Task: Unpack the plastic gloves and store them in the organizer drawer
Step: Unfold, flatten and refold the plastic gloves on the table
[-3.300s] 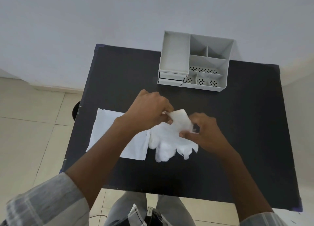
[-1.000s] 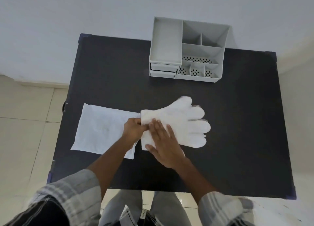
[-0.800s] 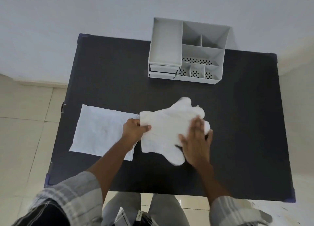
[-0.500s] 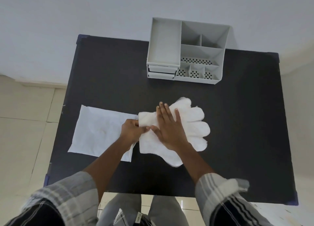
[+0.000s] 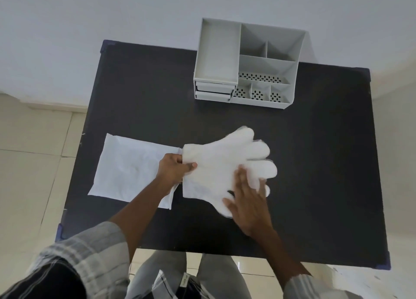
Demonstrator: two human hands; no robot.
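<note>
A stack of white plastic gloves (image 5: 221, 163) lies flat on the black table (image 5: 139, 91), fingers pointing right. My left hand (image 5: 172, 169) pinches the cuff edge of the stack. My right hand (image 5: 246, 199) lies flat with fingers spread on the lower finger part of the gloves. The empty white packet (image 5: 128, 168) rests on the table left of the gloves. The grey organizer (image 5: 245, 62) stands at the table's far edge, its two drawers (image 5: 213, 91) shut on the front left.
The table's near edge runs just in front of my body. Tiled floor shows to the left and right of the table, and a white wall stands behind the organizer.
My right hand has slid from the cuff area toward the lower right over the gloves' fingers. My left hand keeps its pinch on the cuff.
</note>
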